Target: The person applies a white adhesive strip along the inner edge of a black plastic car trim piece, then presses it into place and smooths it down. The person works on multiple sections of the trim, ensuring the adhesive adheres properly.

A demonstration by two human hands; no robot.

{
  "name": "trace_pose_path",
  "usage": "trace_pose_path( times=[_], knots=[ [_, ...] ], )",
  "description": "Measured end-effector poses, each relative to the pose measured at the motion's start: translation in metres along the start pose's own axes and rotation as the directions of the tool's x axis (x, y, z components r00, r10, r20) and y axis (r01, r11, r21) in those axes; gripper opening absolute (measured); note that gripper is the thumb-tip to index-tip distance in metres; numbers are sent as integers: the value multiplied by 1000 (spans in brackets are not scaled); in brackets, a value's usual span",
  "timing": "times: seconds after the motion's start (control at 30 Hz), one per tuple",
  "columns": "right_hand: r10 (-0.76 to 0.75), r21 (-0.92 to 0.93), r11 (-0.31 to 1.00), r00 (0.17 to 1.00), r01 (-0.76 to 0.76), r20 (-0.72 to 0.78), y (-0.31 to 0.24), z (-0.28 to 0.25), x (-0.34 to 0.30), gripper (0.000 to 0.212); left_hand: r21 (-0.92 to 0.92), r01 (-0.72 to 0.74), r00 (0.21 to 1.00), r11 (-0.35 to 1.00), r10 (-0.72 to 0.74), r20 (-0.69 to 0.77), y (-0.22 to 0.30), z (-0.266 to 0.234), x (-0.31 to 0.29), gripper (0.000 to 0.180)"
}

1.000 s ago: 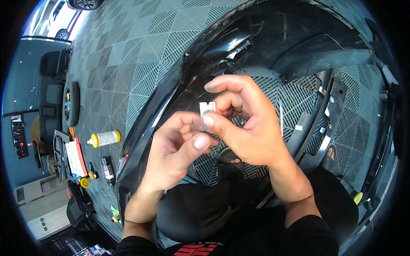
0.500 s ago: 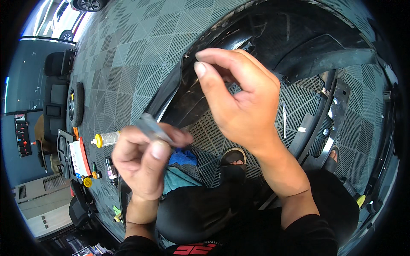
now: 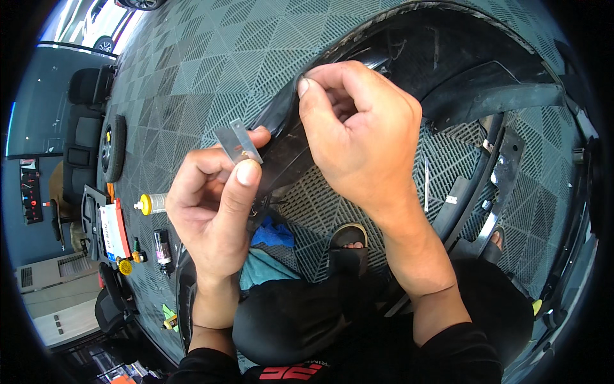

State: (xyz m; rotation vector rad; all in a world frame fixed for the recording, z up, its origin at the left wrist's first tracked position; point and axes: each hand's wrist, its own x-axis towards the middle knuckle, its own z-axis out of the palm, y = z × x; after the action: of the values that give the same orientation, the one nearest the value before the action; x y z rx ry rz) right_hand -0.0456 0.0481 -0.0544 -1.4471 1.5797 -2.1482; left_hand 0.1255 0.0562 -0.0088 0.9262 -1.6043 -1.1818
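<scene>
My left hand (image 3: 217,198) pinches a small flat metal blade (image 3: 231,142) between thumb and fingers. A thicker strip runs along one side of the blade. Across the upper right lies a large black curved panel, by its look a car bumper (image 3: 409,70), with its scuffed inner side facing up. My right hand (image 3: 368,131) is closed, thumb against forefinger, at the bumper's left rim. Its fingertips appear to grip that rim; what lies between them is hidden. The blade is held just left of the bumper edge, apart from my right hand.
Beside my left forearm stand a yellow-capped bottle (image 3: 152,204) and a dark spray can (image 3: 162,247). Blue cloths (image 3: 265,265) lie between my legs. Dark trim strips (image 3: 476,192) and a thin pale rod (image 3: 426,182) lie at the right. A spare wheel (image 3: 114,148) is farther left.
My left hand has moved slightly up, and the blade has turned its flat face toward me. My right fingertips have closed onto the bumper's rim. The bumper's left edge has shifted right.
</scene>
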Motion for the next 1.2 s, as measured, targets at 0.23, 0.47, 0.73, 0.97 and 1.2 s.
trace_pose_path(
  times=[0.23, 0.47, 0.73, 0.97, 1.2],
  knots=[
    [-28, -61, 998, 999, 29, 17, 9, 2, 7, 7, 3, 44, 998, 999, -44, 39, 4, -4, 1, 10],
    [-114, -100, 989, 993, 112, -23, 17, 7, 8, 6, -37, -39, 999, 999, 39, 1, -9, -7, -1, 13],
    [212, 75, 973, 975, -217, 64, 45, -38, 7, 4, 15, -84, 996, 996, 85, -9, -9, -6, 1, 13],
    [440, 36, 886, 861, -463, 257, 88, -64, -46, 18, -70, -177, 984, 982, 177, -6, -10, -5, -3, 19],
    [587, -313, 804, 758, -505, 284, 119, -90, -83, 24, -72, -150, 982, 986, 157, 107, 2, 26, -6, 28]
  ],
)
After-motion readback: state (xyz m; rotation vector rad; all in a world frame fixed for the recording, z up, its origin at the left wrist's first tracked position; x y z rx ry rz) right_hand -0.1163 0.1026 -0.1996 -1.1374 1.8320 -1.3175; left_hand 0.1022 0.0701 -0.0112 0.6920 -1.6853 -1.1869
